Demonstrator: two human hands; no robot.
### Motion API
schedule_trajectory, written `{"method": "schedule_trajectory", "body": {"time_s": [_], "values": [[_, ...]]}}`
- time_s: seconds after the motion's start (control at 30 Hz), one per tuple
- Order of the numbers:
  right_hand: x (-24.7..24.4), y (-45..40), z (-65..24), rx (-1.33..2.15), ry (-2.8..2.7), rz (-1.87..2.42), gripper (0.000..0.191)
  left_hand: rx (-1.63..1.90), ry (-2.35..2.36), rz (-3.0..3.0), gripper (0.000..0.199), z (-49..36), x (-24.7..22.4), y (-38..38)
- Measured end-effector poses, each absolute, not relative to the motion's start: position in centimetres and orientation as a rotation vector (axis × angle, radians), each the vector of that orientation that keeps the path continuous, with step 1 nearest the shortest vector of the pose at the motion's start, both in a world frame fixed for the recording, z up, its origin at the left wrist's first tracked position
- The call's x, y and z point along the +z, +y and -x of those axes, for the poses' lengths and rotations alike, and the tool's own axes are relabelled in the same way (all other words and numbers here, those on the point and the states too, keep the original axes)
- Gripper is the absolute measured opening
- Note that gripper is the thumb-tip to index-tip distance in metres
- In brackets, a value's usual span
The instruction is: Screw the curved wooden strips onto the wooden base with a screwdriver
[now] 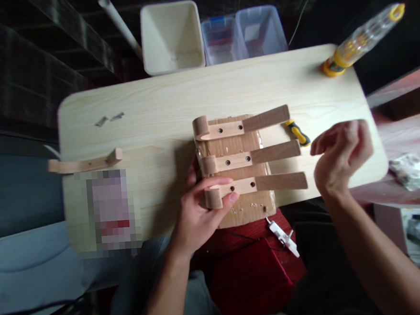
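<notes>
Three curved wooden hooks lie side by side across a taped cardboard box [238, 217], each with two dark screw heads. My left hand [197, 218] pinches the nearest wooden hook [246, 185] between thumb and forefinger; its other fingers are at the box's left side, partly hidden. Beyond it are the middle hook [239, 161] and the far hook [229, 129]. My right hand [342, 153] hovers at the right, apart from the hooks. Its fingers are curled in, and whatever may be inside them is hidden. A yellow-and-black screwdriver handle [297, 133] lies between that hand and the box.
Another wooden hook [84, 164] rests at the table's left edge, near small metal pieces [109, 119]. A clear tube with a yellow cap [360, 41] stands at the far right corner. A white bin [172, 38] and clear boxes [259, 31] are behind the table [155, 99]. A power strip [283, 238] lies below.
</notes>
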State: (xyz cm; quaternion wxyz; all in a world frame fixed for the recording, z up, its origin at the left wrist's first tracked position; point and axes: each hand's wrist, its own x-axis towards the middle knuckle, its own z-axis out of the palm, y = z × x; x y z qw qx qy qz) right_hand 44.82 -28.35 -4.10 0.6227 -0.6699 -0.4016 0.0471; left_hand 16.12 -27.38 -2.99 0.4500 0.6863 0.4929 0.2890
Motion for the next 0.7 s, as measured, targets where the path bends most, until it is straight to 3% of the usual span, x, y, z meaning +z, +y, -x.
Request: {"method": "schedule_trajectory", "body": {"time_s": [0.27,0.53,0.7], "values": [[-4.5,-26.8,-46.4,0.007,-1.113,1.791,0.011,0.717,1.204,-1.693,0.015,-16.1,-3.1,-27.3],[-4.2,-26.8,-47.0,0.005,-1.07,1.779,0.023,0.734,1.192,-1.68,0.019,-16.1,-3.3,-27.4],[1.9,-23.9,-45.3,0.013,-1.246,1.705,0.027,0.794,1.15,-1.623,0.02,-16.2,-3.4,-27.6]]}}
